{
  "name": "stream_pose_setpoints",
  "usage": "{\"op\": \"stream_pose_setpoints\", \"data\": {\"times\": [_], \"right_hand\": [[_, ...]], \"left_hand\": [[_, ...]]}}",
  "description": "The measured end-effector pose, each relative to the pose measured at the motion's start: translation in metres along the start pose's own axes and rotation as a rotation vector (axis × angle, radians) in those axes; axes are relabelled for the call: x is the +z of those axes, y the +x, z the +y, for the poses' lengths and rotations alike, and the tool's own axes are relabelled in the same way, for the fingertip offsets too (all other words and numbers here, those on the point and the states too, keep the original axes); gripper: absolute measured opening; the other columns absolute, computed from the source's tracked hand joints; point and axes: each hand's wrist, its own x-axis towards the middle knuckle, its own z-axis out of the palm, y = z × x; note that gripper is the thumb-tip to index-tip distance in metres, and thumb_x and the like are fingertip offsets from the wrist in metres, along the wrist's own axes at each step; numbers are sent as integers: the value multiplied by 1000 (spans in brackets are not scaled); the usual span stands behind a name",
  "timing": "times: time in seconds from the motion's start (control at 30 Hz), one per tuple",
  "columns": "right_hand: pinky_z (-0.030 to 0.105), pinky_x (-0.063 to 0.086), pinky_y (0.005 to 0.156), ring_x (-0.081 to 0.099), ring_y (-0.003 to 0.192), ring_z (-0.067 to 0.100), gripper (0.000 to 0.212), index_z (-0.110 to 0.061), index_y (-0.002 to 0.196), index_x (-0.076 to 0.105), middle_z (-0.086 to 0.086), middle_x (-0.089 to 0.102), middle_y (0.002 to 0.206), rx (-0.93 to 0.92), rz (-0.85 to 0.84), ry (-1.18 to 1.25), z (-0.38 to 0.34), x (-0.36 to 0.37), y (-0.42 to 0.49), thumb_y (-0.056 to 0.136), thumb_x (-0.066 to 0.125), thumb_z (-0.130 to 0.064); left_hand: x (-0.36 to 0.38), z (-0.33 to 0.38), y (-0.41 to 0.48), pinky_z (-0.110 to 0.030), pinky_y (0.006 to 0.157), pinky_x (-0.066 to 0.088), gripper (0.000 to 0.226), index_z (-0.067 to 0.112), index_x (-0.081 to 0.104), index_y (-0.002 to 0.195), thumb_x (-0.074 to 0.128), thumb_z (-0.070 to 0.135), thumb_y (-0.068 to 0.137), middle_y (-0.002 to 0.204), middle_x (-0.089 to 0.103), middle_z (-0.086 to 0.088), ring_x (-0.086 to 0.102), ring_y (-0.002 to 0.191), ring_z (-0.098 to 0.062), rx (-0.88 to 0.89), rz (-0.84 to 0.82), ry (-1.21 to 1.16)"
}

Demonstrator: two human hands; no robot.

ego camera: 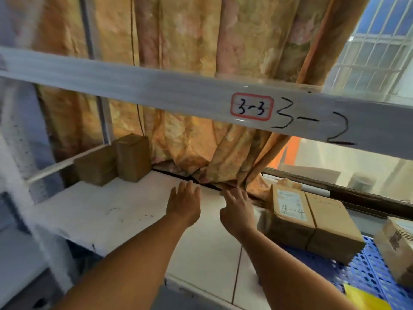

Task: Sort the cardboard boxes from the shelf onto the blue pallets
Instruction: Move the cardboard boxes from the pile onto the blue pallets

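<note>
Two brown cardboard boxes stand at the back left of the white shelf board [93, 211]: a lower one [96, 167] and a taller one [133, 157] beside it. Both my arms reach over the shelf. My left hand [184, 202] is spread with straight fingers and holds nothing. My right hand [238, 208] is just right of it, fingers relaxed, also holding nothing. To the right, a strapped pair of cardboard boxes marked "4-4" [312, 222] sits on a blue perforated pallet [362, 274].
A grey shelf beam [156, 90] marked "3-3" and "3-2" crosses above my hands. A flowered orange curtain [190, 142] hangs behind the shelf. Another cardboard box [395, 245] is at the far right on the pallet, with something yellow [362, 298] at the bottom edge.
</note>
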Motion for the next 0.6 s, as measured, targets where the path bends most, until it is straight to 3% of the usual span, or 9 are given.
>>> {"op": "stream_pose_setpoints", "data": {"times": [0.1,0.27,0.6], "right_hand": [[33,30,111,30,134,22,56,-23,138,45,1,41,143,-45,-58,57,-61,23,9,84,49,-11],[35,33,110,29,136,22,61,-26,139,44,-1,42,145,-107,-152,90,-141,61,18,81,47,-8],[43,25,115,11,145,29,70,-29,149,22,2,17,159,-226,-416,-51,-242,110,44,85,46,-12]], "left_hand": [[-10,-65,-14,-47,119,12,55,17,22,151,35,14,97,161,9,-10,5,148,-32,-79,-56,29],[-19,-158,-36,-45,120,7,60,18,10,154,36,19,99,162,-3,-6,-3,149,-30,-166,-108,75],[-15,-274,-61,-47,119,11,69,16,7,154,44,35,99,162,3,-5,2,149,-31,-311,-125,56]]}}
